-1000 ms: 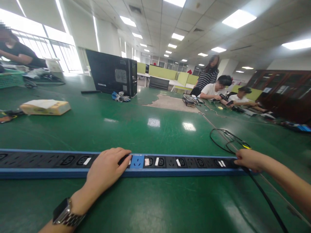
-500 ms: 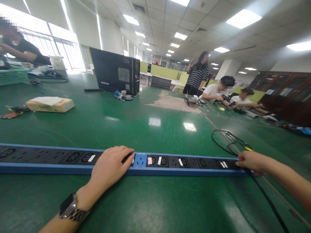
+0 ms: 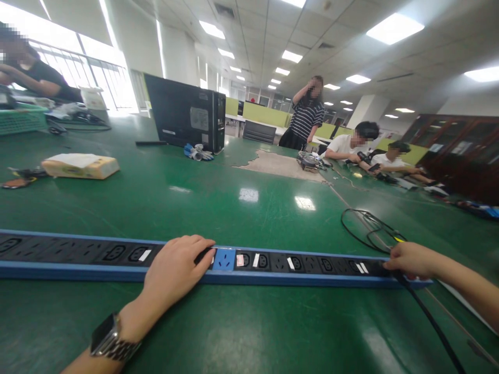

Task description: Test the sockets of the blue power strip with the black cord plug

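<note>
A long blue-framed power strip (image 3: 312,280) with black sockets, one blue socket and white stickers lies across the green table. My left hand (image 3: 177,267) is wrapped over its middle, thumb on the near side and fingers over the far side. At the strip's right end, my right hand (image 3: 413,259) has its fingers pinched on the end of a black power cord (image 3: 429,317). That cord runs from under the fingers to the lower right. The fingers mostly hide its plug, so I cannot tell how deep it sits in a socket.
Behind the right hand lies a looped black cable (image 3: 364,223). A black computer case (image 3: 183,114) stands farther back, beside gloves (image 3: 198,152). On the left are a tissue pack (image 3: 80,166) and a green basket (image 3: 21,121). Several people are around the table.
My right hand has shifted slightly right, and more of the strip's right end shows past it. My left hand keeps its hold. The standing person has moved left, raising a hand to the head.
</note>
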Tool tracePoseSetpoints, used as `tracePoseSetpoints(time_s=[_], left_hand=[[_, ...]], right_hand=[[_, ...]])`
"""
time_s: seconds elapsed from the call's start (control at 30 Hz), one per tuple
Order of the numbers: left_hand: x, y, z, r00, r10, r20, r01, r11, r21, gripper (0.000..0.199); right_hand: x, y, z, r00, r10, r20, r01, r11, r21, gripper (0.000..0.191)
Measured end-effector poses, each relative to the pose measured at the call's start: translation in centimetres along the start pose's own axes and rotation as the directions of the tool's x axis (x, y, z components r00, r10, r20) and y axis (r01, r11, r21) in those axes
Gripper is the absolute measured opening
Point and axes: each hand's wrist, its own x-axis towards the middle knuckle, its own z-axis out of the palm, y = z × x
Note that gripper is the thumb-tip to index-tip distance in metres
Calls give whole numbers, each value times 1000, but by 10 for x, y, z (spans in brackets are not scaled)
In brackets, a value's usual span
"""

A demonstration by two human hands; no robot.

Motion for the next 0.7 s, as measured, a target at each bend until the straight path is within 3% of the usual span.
tracePoseSetpoints(time_s=[0.33,0.53,0.7], left_hand=[[2,6,2,1000,-26,-6,26,998,62,32],[3,6,2,1000,-24,-6,24,998,61,32],[4,6,1,1000,-24,9,24,998,61,32]], right_hand=[[-6,1,3,996,-25,-80,25,1000,1,31],[-2,10,10,974,-135,-184,120,989,-89,34],[5,23,21,949,-191,-251,181,982,-61,34]])
